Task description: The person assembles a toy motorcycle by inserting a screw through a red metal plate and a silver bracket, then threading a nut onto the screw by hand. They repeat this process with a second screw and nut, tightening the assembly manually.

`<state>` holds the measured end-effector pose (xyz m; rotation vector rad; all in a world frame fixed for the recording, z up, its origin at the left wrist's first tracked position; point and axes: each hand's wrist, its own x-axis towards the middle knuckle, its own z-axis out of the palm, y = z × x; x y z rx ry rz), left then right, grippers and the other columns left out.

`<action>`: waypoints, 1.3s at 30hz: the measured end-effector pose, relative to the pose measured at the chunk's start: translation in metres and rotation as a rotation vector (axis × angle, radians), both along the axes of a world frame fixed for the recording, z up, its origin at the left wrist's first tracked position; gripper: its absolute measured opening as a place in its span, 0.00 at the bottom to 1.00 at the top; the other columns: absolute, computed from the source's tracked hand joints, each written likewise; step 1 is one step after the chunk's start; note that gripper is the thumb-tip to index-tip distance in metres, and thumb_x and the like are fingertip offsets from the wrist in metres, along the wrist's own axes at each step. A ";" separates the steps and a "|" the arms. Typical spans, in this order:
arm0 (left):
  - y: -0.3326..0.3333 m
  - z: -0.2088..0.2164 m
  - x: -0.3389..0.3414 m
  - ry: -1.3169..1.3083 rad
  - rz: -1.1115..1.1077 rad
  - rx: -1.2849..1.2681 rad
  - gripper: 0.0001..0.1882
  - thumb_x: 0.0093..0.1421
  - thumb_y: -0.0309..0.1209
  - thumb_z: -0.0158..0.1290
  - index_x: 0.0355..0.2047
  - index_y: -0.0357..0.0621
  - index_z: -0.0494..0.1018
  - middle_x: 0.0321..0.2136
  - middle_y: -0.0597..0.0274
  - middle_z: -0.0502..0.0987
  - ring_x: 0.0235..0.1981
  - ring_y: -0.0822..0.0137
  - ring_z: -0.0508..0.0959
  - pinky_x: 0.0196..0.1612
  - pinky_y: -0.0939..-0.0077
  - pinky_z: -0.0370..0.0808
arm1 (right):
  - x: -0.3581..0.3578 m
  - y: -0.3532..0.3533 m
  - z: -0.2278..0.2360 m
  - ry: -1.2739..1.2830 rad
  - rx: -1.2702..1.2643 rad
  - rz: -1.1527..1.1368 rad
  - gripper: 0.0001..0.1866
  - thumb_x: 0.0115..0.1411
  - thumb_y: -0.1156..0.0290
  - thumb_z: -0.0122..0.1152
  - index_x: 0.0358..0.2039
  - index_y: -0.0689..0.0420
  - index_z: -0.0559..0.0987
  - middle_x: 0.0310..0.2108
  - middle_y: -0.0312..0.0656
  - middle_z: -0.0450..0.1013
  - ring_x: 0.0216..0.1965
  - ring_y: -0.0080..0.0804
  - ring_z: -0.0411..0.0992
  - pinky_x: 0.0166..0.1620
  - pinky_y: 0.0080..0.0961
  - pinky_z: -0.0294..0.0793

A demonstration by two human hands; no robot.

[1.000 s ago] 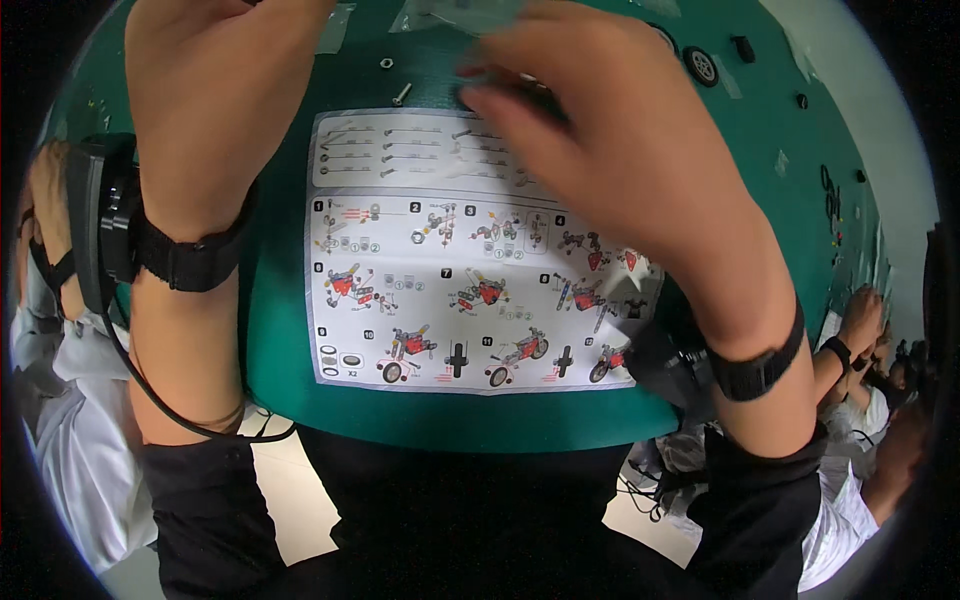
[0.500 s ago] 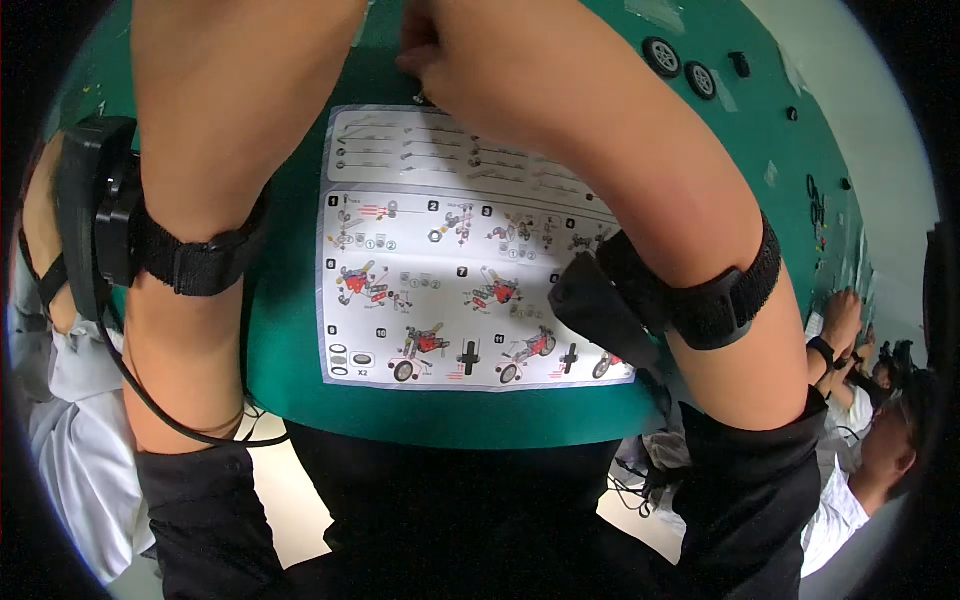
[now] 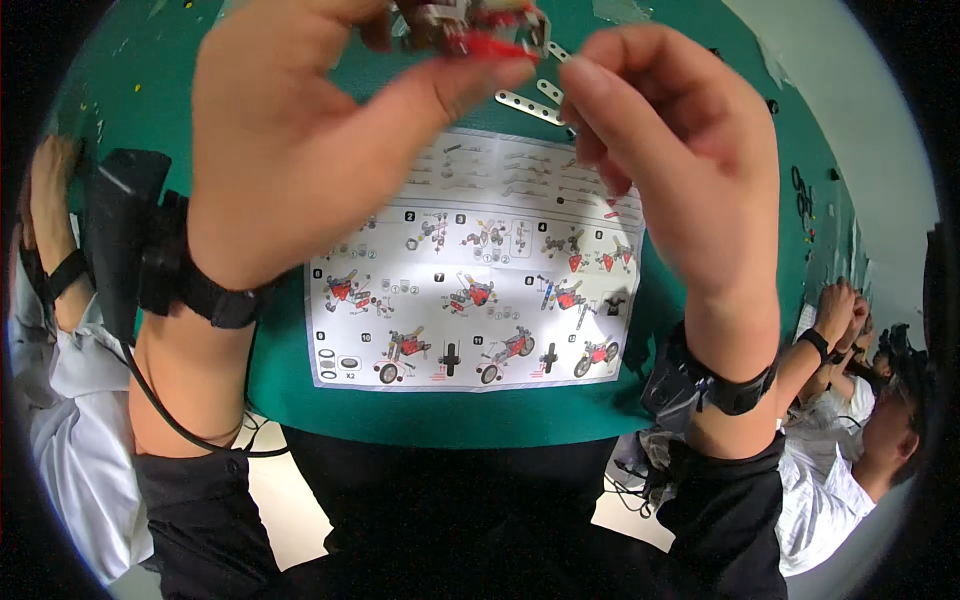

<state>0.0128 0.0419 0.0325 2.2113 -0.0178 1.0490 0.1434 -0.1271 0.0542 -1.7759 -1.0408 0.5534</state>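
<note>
At the top edge, my left hand is closed on a partly built model of red and silvery metal pieces. The upper part of this model is blurred and cut off by the frame. Just to its right is my right hand, its thumb and forefinger pinched together. Whatever the pinch may hold is too small or blurred to name. Between the hands, perforated metal strips lie on the green table. Below them an instruction sheet with numbered motorcycle drawings lies flat, its upper corners partly covered by my hands.
The green table's curved near edge runs in front of me. Small dark parts lie along its right side. Another person's hands are at the right rim, and another person's arm at the left. A black cable hangs along my left forearm.
Both hands have come back toward me from beyond the top edge. The red model and metal strips now show. My right forearm has uncovered the sheet's right side.
</note>
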 end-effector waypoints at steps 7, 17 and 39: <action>-0.010 0.011 -0.008 0.183 -0.272 0.085 0.18 0.50 0.18 0.64 0.43 0.35 0.75 0.41 0.52 0.77 0.42 0.61 0.77 0.45 0.73 0.72 | -0.014 -0.025 -0.007 -0.045 0.273 0.046 0.06 0.65 0.79 0.57 0.41 0.66 0.74 0.34 0.39 0.74 0.29 0.18 0.69 0.30 0.13 0.67; -0.011 0.021 -0.007 0.230 -0.292 0.253 0.18 0.51 0.23 0.66 0.43 0.36 0.76 0.38 0.50 0.78 0.39 0.56 0.78 0.43 0.70 0.74 | -0.004 -0.023 -0.015 -0.686 0.507 0.261 0.10 0.56 0.87 0.59 0.39 0.68 0.72 0.34 0.47 0.74 0.34 0.36 0.71 0.41 0.26 0.71; -0.009 0.027 -0.008 0.297 -0.299 0.473 0.23 0.45 0.22 0.66 0.44 0.40 0.77 0.38 0.53 0.80 0.38 0.53 0.79 0.43 0.64 0.73 | 0.002 -0.031 -0.013 -0.755 0.354 0.267 0.08 0.59 0.83 0.62 0.38 0.68 0.75 0.33 0.49 0.75 0.32 0.36 0.73 0.35 0.25 0.71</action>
